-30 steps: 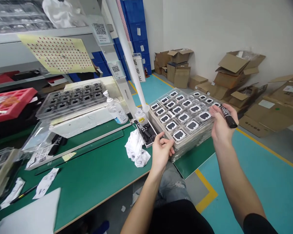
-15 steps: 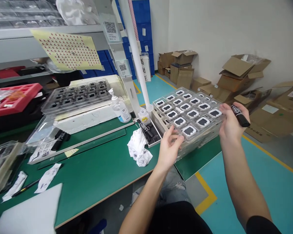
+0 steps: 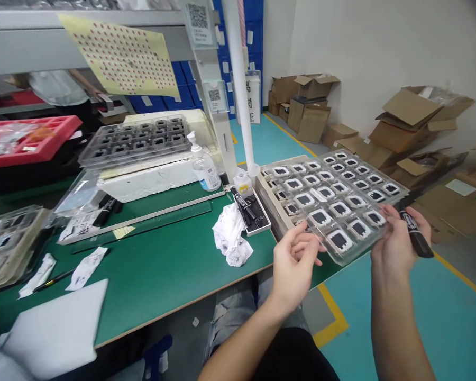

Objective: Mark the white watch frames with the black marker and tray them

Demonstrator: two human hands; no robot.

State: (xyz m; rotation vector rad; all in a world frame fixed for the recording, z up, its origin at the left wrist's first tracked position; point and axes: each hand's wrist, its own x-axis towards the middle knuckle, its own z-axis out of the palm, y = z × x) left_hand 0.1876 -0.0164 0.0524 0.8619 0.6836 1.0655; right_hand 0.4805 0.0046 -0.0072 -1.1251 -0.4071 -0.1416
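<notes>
At the far left of the green table (image 3: 162, 275) stands a stack of filled trays (image 3: 3, 243), with a white foam sheet (image 3: 55, 328) nearer the edge. Farther along, a pump bottle (image 3: 204, 166) stands behind a crumpled white cloth (image 3: 230, 235), just beside a small white dish (image 3: 257, 214) holding pens. The left hand (image 3: 295, 264) sits at the near-left edge of a clear blister tray (image 3: 341, 201), its fingers (image 3: 315, 247) loosely curled with their tips reaching under the rim; whether they pinch it I cannot tell. The tray, filled with rows of dark square parts, is tilted over a pile of similar trays (image 3: 270, 198) at the table's right end. The right hand (image 3: 396, 243) clasps the tray's near-right edge, thumb on top, with a black marker (image 3: 415, 239) clamped in its fingers. Cardboard boxes (image 3: 412, 116) line the wall beyond.
</notes>
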